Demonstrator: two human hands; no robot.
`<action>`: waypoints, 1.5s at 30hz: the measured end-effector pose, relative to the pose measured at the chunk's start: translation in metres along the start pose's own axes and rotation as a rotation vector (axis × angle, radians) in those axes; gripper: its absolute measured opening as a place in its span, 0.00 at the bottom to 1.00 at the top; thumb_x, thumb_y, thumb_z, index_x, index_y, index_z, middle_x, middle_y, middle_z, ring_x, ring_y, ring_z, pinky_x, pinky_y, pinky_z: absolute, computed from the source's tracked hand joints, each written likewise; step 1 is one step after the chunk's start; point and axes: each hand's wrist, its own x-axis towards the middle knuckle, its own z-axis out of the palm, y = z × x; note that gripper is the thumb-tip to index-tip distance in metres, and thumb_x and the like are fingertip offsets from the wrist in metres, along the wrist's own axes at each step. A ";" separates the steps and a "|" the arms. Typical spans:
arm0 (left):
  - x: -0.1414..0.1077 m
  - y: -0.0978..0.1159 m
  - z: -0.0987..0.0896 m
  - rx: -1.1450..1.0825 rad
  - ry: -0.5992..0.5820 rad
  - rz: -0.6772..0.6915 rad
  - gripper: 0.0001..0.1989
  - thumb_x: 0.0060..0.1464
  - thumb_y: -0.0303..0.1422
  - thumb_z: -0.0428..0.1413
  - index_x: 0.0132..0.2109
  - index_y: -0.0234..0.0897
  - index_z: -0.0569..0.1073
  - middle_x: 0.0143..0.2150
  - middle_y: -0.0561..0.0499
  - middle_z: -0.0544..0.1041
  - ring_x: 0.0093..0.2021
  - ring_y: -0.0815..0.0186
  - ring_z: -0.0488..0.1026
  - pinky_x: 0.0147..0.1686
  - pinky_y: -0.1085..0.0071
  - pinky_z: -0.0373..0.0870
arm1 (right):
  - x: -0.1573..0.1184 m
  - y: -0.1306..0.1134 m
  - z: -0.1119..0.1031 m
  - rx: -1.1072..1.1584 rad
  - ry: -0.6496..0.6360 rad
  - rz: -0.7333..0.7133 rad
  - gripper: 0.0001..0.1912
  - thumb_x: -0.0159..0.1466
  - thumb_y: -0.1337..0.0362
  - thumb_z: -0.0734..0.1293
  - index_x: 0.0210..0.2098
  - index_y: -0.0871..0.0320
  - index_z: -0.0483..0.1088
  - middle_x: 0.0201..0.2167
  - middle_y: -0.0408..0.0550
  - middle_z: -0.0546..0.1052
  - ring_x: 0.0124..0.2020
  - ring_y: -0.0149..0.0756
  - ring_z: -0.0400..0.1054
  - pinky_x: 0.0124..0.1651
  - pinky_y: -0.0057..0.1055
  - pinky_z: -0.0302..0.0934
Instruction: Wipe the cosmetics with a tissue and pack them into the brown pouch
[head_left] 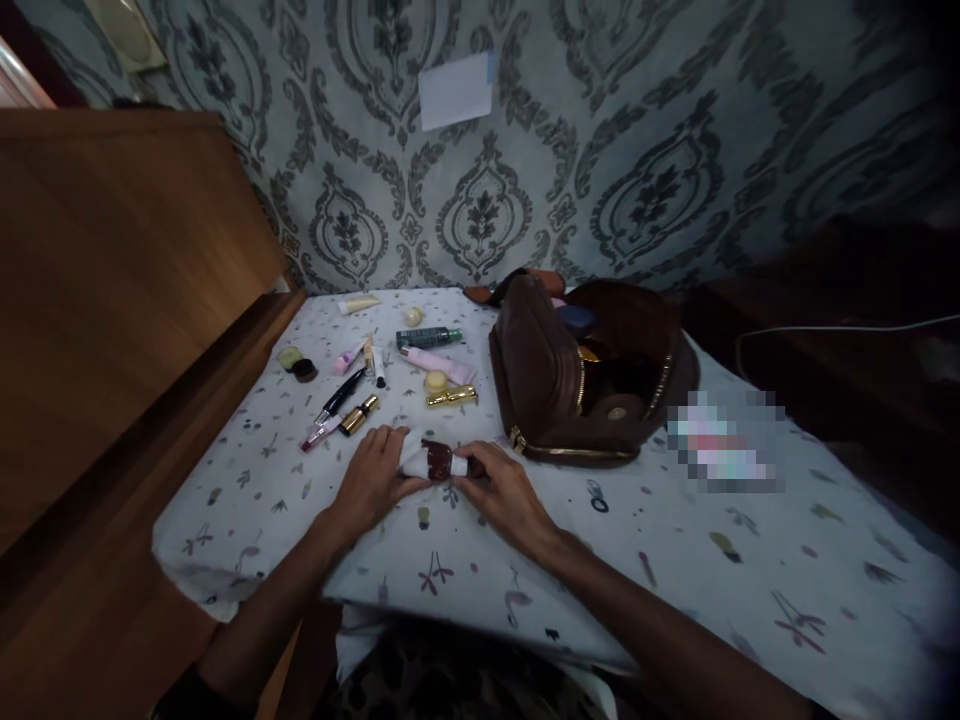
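Observation:
A small dark red bottle [439, 461] with a white cap lies sideways between my hands, just above or on the patterned cloth. My left hand [373, 470] is closed around a white tissue or wipe [412, 455] pressed to the bottle's left end. At the other end, the fingers of my right hand [506, 490] pinch the white cap [459, 466]. Beyond the hands lie a gold tube [451, 396], a gold-and-black lipstick [359, 414], a black pen-like tube [341, 395] and a pinkish tube [321, 432].
An open brown bag [540, 370] with things inside stands right of centre. Farther back are a dark green bottle [427, 337], a pink squeeze tube [439, 363], a cream tube [360, 304] and an open round compact [304, 370]. A wooden panel [135, 250] borders the left side.

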 end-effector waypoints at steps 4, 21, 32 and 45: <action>0.002 0.000 -0.003 0.004 -0.049 -0.035 0.26 0.54 0.48 0.60 0.51 0.35 0.64 0.43 0.45 0.71 0.44 0.55 0.69 0.43 0.59 0.69 | 0.000 0.000 0.000 -0.009 -0.005 -0.013 0.11 0.59 0.72 0.66 0.42 0.56 0.70 0.36 0.47 0.74 0.39 0.39 0.67 0.43 0.35 0.63; 0.024 -0.007 -0.014 0.040 -0.351 -0.087 0.26 0.47 0.52 0.63 0.42 0.38 0.65 0.39 0.45 0.78 0.41 0.53 0.77 0.35 0.67 0.67 | 0.000 0.002 0.001 -0.020 0.013 -0.016 0.18 0.58 0.76 0.65 0.46 0.56 0.70 0.40 0.49 0.75 0.41 0.41 0.67 0.45 0.38 0.64; 0.015 -0.012 -0.009 0.038 -0.344 -0.026 0.24 0.49 0.49 0.63 0.43 0.39 0.65 0.38 0.46 0.79 0.40 0.54 0.77 0.34 0.67 0.65 | 0.000 0.005 0.002 0.021 0.026 -0.022 0.20 0.56 0.77 0.63 0.46 0.55 0.70 0.43 0.50 0.74 0.45 0.42 0.68 0.48 0.40 0.65; 0.020 -0.004 -0.019 0.038 -0.351 -0.125 0.08 0.56 0.30 0.50 0.41 0.37 0.72 0.37 0.46 0.80 0.39 0.57 0.77 0.38 0.67 0.66 | -0.001 0.006 0.002 0.010 0.029 -0.026 0.22 0.55 0.77 0.62 0.47 0.54 0.70 0.42 0.49 0.75 0.45 0.42 0.68 0.49 0.41 0.65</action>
